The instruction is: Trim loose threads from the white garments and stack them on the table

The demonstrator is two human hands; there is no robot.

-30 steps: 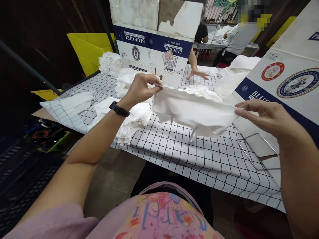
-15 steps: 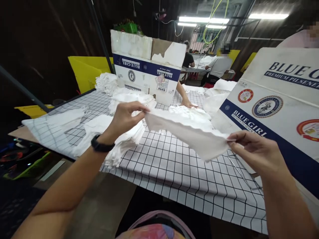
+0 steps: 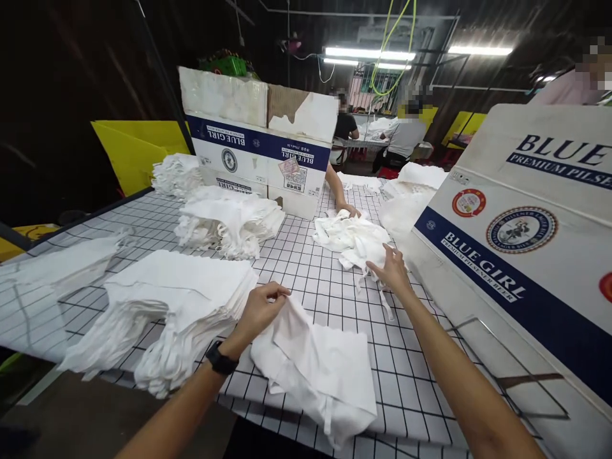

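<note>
A white cloth piece lies on the checked table cover, hanging over the near edge. My left hand pinches its upper left corner, next to a tall stack of folded white cloths. My right hand reaches forward with fingers spread onto a loose heap of white cloths in the middle of the table; it holds nothing that I can see. A black watch sits on my left wrist.
A Blue Girl carton stands at the back, another large carton leans at the right. More cloth stacks lie behind. Another person's hand rests on the far side of the heap. A yellow bin is at back left.
The cloth that both hands held stretched in the air now lies on the table. My right hand has let go of it and moved forward to the loose heap.
</note>
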